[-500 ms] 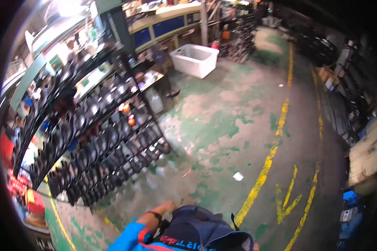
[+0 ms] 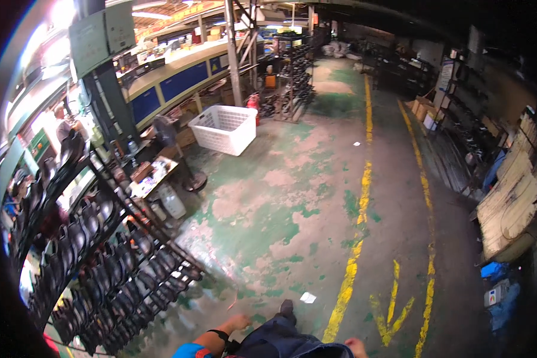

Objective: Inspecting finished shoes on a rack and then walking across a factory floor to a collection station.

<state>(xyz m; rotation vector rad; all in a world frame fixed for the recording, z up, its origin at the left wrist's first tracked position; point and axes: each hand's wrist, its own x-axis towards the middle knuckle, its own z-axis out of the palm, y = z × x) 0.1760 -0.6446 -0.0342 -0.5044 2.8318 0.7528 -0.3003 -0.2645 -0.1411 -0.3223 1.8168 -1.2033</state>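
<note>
My left hand (image 2: pixel 238 322) hangs at my side near the lower edge, with a dark band on its wrist, and holds nothing. It is nearest to the foot of a tall slanted metal rack (image 2: pixel 101 262) loaded with several dark shoe-shaped pieces. Only a sliver of my right hand (image 2: pixel 357 347) shows at the bottom edge, beside my dark trousers (image 2: pixel 280 343); its fingers are hidden. One of my shoes (image 2: pixel 286 307) is stepping on the worn green concrete floor (image 2: pixel 292 203).
A white plastic basket (image 2: pixel 224 128) stands ahead on the left near a red extinguisher (image 2: pixel 253 102). A cluttered small table (image 2: pixel 152 173) and a jug (image 2: pixel 172 201) sit beside the rack. A yellow line (image 2: pixel 355 250) and arrow (image 2: pixel 394 304) mark the floor. Shelves and boards (image 2: pixel 510 203) line the right.
The view has lifted and swung right, showing more floor and hall. The rack now sits lower left. My right hand has come into view at the bottom edge.
</note>
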